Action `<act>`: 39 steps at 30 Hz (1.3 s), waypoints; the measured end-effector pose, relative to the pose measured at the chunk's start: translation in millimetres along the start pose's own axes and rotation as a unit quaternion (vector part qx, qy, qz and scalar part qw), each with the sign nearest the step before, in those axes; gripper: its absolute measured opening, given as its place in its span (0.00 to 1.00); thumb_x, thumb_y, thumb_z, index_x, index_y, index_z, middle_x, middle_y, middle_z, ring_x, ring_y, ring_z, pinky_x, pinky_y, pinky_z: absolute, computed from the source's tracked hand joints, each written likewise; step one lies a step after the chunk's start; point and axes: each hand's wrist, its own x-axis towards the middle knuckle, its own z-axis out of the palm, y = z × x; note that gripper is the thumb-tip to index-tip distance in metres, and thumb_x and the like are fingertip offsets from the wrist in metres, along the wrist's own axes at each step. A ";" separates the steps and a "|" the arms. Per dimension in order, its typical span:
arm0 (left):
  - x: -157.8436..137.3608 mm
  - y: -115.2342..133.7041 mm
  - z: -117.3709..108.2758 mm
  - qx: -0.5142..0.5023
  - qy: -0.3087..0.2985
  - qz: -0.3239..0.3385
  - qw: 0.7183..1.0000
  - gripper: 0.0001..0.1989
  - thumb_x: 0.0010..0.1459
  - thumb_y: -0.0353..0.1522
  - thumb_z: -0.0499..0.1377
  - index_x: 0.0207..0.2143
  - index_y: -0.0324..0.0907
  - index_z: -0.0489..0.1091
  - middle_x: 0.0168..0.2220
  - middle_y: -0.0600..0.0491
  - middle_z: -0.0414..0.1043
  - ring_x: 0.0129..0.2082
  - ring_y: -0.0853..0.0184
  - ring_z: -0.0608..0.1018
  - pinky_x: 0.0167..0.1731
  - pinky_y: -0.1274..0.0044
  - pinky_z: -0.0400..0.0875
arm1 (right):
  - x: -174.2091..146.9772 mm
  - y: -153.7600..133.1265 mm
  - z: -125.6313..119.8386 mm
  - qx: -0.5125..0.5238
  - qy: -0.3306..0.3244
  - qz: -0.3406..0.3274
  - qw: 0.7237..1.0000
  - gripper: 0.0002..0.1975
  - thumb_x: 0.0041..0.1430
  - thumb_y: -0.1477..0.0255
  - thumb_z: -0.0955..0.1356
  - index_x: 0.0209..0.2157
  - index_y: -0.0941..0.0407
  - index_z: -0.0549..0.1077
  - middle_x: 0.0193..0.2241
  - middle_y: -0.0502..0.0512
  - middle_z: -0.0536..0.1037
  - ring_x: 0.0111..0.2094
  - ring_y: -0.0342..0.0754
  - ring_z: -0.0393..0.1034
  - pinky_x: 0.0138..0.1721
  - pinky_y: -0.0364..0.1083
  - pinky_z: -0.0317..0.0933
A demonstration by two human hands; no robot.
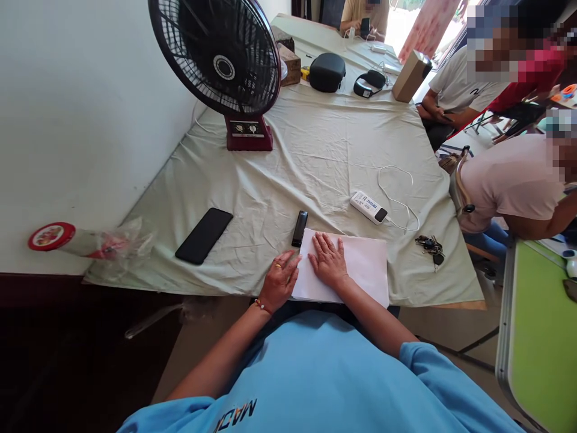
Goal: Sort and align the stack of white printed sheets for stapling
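Observation:
A stack of white paper sheets [365, 264] lies at the table's front edge before me. My right hand [329, 260] rests flat on its left part, palm down, fingers spread. At the stack's left edge, my left hand [279, 279] lies with its fingers loosely bent, the tips touching the paper's side; it appears to hold nothing. Just beyond it a black stapler [300, 228] lies lengthwise against the stack's upper left corner. Farther left is a black phone [204, 236], face up.
A desk fan [225, 66] stands at the back left. A white power bank [368, 207] with a cable and some keys [431, 251] lie to the right. Far back are a black case [327, 72] and headphones [369, 83]. Several people sit along the right side and far end.

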 end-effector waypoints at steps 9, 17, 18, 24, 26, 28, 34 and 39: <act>-0.7 3.7 6.2 0.026 -0.035 0.024 0.999 0.16 0.75 0.27 0.58 0.53 0.42 0.86 0.58 0.41 0.87 0.63 0.52 0.84 0.63 0.55 0.85 | -0.6 1.0 -2.6 0.017 -0.004 -0.006 1.000 0.31 0.84 0.60 0.61 0.81 0.55 0.64 0.81 0.64 0.60 0.84 0.60 0.51 0.83 0.74 0.33; 2.8 10.1 2.7 0.030 -0.081 0.019 0.996 0.21 0.75 0.30 0.57 0.64 0.45 0.81 0.71 0.43 0.79 0.73 0.53 0.78 0.70 0.55 0.79 | -1.7 0.9 -5.8 0.008 -0.007 -0.009 1.000 0.31 0.83 0.61 0.62 0.81 0.54 0.64 0.81 0.64 0.60 0.84 0.60 0.50 0.83 0.73 0.34; 3.8 10.5 2.3 0.031 -0.094 0.021 0.995 0.22 0.76 0.31 0.57 0.67 0.46 0.79 0.72 0.43 0.77 0.74 0.53 0.77 0.71 0.55 0.77 | -1.7 0.9 -6.0 0.008 -0.007 -0.009 1.000 0.31 0.83 0.61 0.62 0.81 0.53 0.65 0.82 0.63 0.60 0.84 0.60 0.50 0.83 0.73 0.34; 8.3 7.6 -0.1 0.002 -0.127 0.026 0.992 0.20 0.78 0.37 0.58 0.64 0.45 0.82 0.66 0.43 0.83 0.72 0.51 0.80 0.69 0.51 0.77 | -1.9 2.4 -5.6 0.007 -0.010 -0.012 1.000 0.31 0.83 0.61 0.62 0.81 0.52 0.65 0.81 0.63 0.60 0.84 0.59 0.51 0.83 0.73 0.33; 8.5 8.4 -0.5 -0.008 -0.119 0.020 0.993 0.19 0.78 0.37 0.59 0.62 0.46 0.83 0.65 0.44 0.84 0.71 0.52 0.80 0.69 0.51 0.77 | -2.3 3.0 -4.7 0.003 -0.005 -0.015 1.000 0.31 0.83 0.61 0.63 0.81 0.52 0.65 0.81 0.63 0.61 0.84 0.59 0.51 0.83 0.73 0.34; 8.2 10.8 -0.2 -0.004 -0.113 0.017 0.993 0.18 0.78 0.35 0.59 0.61 0.46 0.84 0.65 0.44 0.85 0.71 0.53 0.81 0.69 0.51 0.77 | -2.7 3.2 -3.4 0.002 -0.001 -0.017 1.000 0.30 0.83 0.61 0.63 0.80 0.51 0.66 0.81 0.63 0.62 0.83 0.59 0.52 0.82 0.73 0.35; 13.2 8.0 4.6 0.017 -0.108 0.024 0.994 0.17 0.74 0.29 0.60 0.58 0.45 0.84 0.63 0.44 0.86 0.68 0.53 0.83 0.67 0.53 0.80 | -2.7 3.6 0.4 -0.009 0.006 -0.017 1.000 0.29 0.83 0.61 0.63 0.79 0.50 0.67 0.80 0.62 0.63 0.83 0.59 0.53 0.82 0.72 0.37; 32.0 -5.3 9.3 0.012 -0.154 0.061 0.986 0.18 0.76 0.32 0.58 0.61 0.45 0.82 0.64 0.45 0.85 0.71 0.55 0.81 0.72 0.55 0.75 | -2.5 6.4 5.9 0.003 0.024 -0.031 0.999 0.28 0.84 0.64 0.63 0.79 0.52 0.69 0.80 0.62 0.63 0.83 0.60 0.55 0.82 0.72 0.38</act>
